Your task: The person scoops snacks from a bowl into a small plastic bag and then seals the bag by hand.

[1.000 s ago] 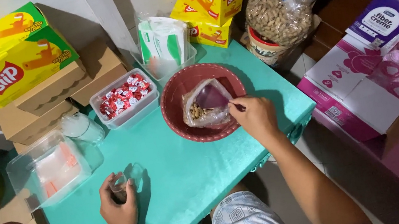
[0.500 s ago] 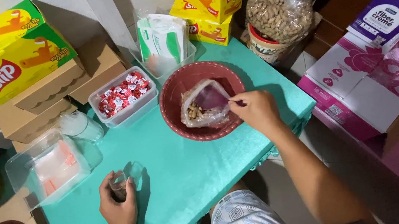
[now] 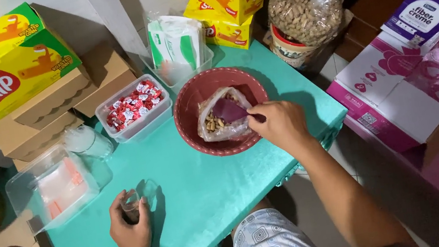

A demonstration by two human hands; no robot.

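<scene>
Head view: right hand (image 3: 280, 125) pinches scoop (image 3: 231, 110) in nut bag (image 3: 223, 118) — left hand (image 3: 132, 232) wraps small clear bag (image 3: 132, 205).

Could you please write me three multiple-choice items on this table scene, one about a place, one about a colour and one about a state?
1. Where does the bag of peanuts that the right hand works in lie?
A. in the red bowl
B. on the floor
C. on the cardboard boxes

2. What colour is the table?
A. white
B. turquoise
C. black

3. What is the left hand doing?
A. lying flat and empty
B. holding a small clear bag
C. lifting the tub of sweets

Answers: 1 A, the bag sits inside the red bowl. 2 B, the bare top is turquoise. 3 B, its fingers are closed on a small clear bag above the table.
</scene>
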